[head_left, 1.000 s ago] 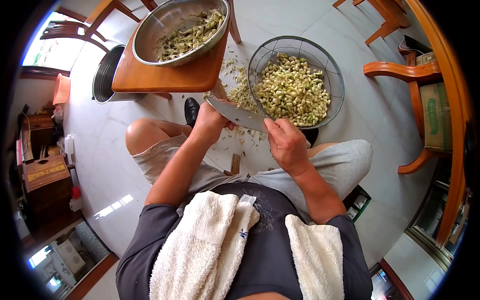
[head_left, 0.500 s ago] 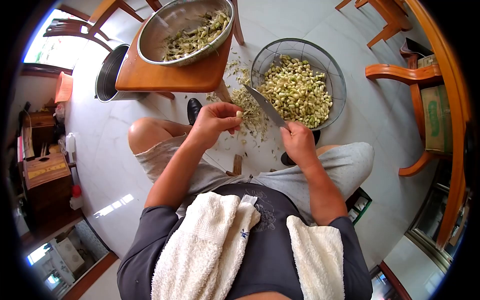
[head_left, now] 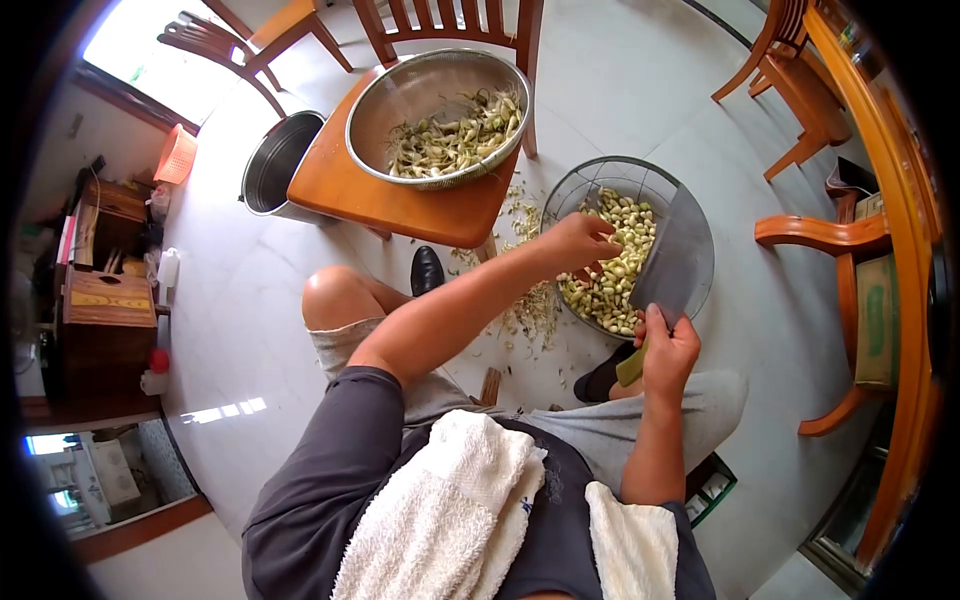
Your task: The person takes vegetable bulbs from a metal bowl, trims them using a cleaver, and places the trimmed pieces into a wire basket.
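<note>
The right hand's (head_left: 672,360) grip was closed at the handle end of a knife (head_left: 675,255), apparently stiff and blade-heavy, best held by its handle. Beyond, the left hand's (head_left: 580,243) grip was part-open, no load visible, over firm-looking, possibly slippery bulbs (head_left: 605,300) in the wire basket (head_left: 575,190).

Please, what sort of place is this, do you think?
It looks like a room in a home, perhaps a dining area, though a small eatery is possible. Wooden chairs stand on a tiled floor, and a colander rests on one.
</note>
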